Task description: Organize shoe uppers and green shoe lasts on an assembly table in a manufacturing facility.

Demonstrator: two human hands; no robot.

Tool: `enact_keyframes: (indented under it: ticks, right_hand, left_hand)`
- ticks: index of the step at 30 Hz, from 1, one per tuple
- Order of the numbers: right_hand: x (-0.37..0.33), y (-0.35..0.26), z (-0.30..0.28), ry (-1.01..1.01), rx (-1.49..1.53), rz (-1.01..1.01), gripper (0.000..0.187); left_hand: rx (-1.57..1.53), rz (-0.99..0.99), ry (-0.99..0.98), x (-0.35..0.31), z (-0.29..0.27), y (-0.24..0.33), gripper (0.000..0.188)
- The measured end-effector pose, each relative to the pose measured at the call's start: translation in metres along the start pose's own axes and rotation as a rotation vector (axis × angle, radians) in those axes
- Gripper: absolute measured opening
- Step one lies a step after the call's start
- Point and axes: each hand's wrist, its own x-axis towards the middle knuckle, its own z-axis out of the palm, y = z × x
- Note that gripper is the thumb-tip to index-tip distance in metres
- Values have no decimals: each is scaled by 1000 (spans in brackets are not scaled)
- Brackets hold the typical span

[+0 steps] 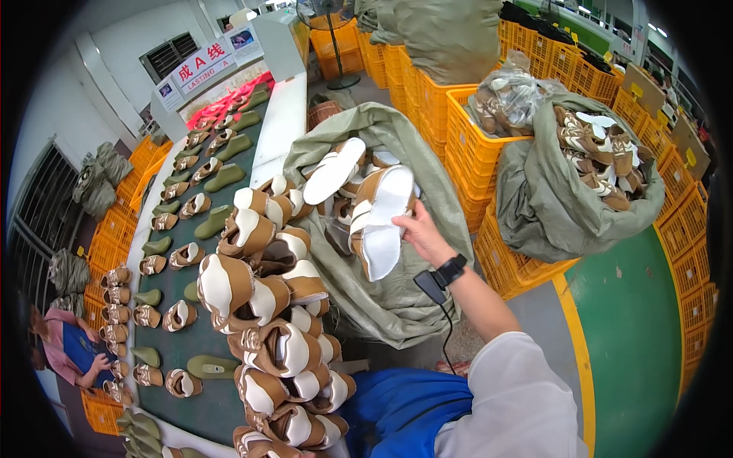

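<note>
My right hand [420, 234] grips a brown-and-white shoe upper [383, 221] by its edge, fingers closed around it. The white underside of the upper faces me. It hangs over an open grey-green woven sack [412, 305], where another upper with a white underside [334, 172] lies among more uppers. To the left of the sack, a tall pile of brown-and-white shoe uppers [279, 347] rests along the edge of the conveyor belt [195, 336]. My left hand does not show.
Green shoe lasts [212, 367] and uppers stand in rows on the belt. Orange crates [469, 153] are stacked beyond the sack. A second sack of uppers [550, 198] sits at right. Across the belt is a person in a blue apron [80, 351]. A fan [324, 11] stands behind.
</note>
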Motion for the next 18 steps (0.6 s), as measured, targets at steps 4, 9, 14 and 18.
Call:
enact_keyframes:
  ticks: [4,9,14,18]
  right_hand:
    - [-45,-37,54,-277,-72,-313,60]
    - [-150,-43,181,-870,-543,-1201,34]
    - [-226,28,238,-1279,-554,-1346,16]
    - [-227,45,266,-1171,-587,-1120,43]
  left_hand:
    - [-72,67,-75,-2,-9,-10,37]
    - [-494,77,-150,5,-13,-42,95]
    - [-869,127,79,-3,-19,-28,97]
    - [-1070,223,167,-14,-38,-42,77]
